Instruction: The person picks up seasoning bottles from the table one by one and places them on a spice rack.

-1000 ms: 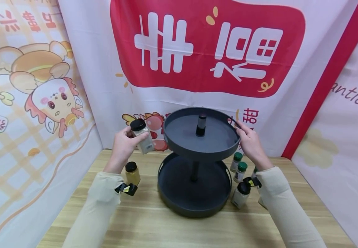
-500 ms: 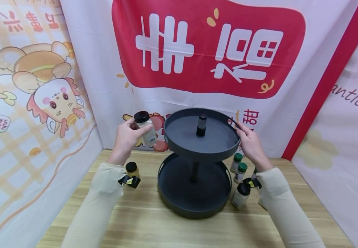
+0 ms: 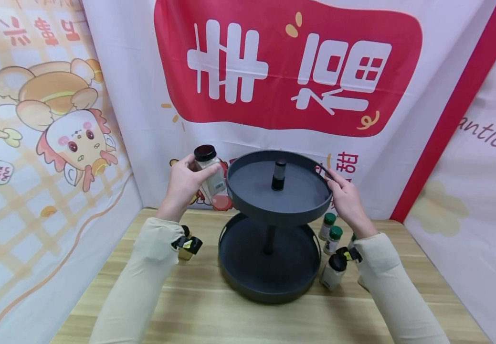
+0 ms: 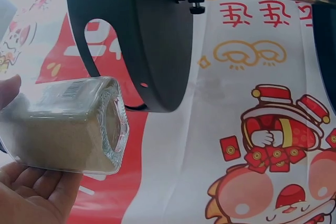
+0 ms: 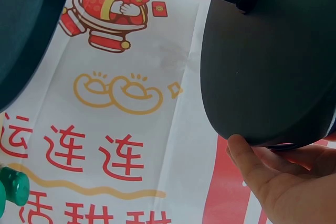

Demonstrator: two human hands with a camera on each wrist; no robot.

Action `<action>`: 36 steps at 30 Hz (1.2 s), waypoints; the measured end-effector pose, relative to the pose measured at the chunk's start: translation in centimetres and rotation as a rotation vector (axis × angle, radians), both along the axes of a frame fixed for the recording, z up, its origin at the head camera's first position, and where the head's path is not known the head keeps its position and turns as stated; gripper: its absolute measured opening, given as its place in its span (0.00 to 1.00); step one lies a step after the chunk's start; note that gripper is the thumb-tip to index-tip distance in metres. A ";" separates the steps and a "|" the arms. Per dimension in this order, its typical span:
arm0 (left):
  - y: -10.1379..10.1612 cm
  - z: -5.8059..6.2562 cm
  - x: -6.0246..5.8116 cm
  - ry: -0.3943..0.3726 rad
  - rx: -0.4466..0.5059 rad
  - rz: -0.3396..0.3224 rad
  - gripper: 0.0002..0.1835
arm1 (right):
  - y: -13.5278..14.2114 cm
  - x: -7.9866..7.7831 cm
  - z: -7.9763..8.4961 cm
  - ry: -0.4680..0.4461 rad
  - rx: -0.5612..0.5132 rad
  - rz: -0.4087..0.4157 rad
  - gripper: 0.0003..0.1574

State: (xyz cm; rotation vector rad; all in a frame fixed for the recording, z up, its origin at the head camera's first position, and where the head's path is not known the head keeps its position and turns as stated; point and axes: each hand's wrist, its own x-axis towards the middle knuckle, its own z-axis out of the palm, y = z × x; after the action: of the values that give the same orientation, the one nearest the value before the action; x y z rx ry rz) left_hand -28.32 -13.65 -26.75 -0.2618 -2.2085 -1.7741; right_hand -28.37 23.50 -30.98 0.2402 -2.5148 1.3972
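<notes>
My left hand (image 3: 183,184) grips a square glass spice jar (image 3: 212,177) with a black lid, raised just left of the upper tray. Pale powder fills part of that jar (image 4: 63,129), which is tilted in the left wrist view. On the right, my right hand (image 3: 347,198) holds the rim of the upper tray (image 3: 279,216) of a dark grey two-tier rack. In the right wrist view the thumb (image 5: 244,156) presses the tray's underside near its handle slot. The lower tray (image 3: 269,295) stands on the table with nothing in it.
A black-lidded jar of yellow powder (image 3: 185,252) stands left, partly hidden by the left wrist. Right of the rack are green-capped spice bottles (image 3: 332,241) and a black-lidded jar (image 3: 333,272). The wooden table (image 3: 248,322) meets a printed cloth backdrop (image 3: 144,143).
My left hand has moved up and to the right with the jar, closer to the upper tray. The right hand stays on the rim, and the rack has not moved.
</notes>
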 end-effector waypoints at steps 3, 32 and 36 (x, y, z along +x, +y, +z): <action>0.2 0.4 0.0 0.019 -0.011 0.000 0.31 | 0.0 0.0 0.0 -0.008 -0.004 -0.006 0.31; 2.2 2.2 0.2 0.033 0.055 -0.055 0.29 | 0.1 0.1 0.0 -0.027 -0.016 0.003 0.32; 2.7 2.4 0.2 0.025 0.042 -0.064 0.29 | 0.1 0.0 -0.1 -0.021 -0.021 0.007 0.32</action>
State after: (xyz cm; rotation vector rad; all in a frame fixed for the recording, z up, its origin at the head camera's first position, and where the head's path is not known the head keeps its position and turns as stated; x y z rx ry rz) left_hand -28.17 -11.00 -24.34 -0.3466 -2.1658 -1.8377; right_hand -28.36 23.64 -31.04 0.2319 -2.5170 1.4359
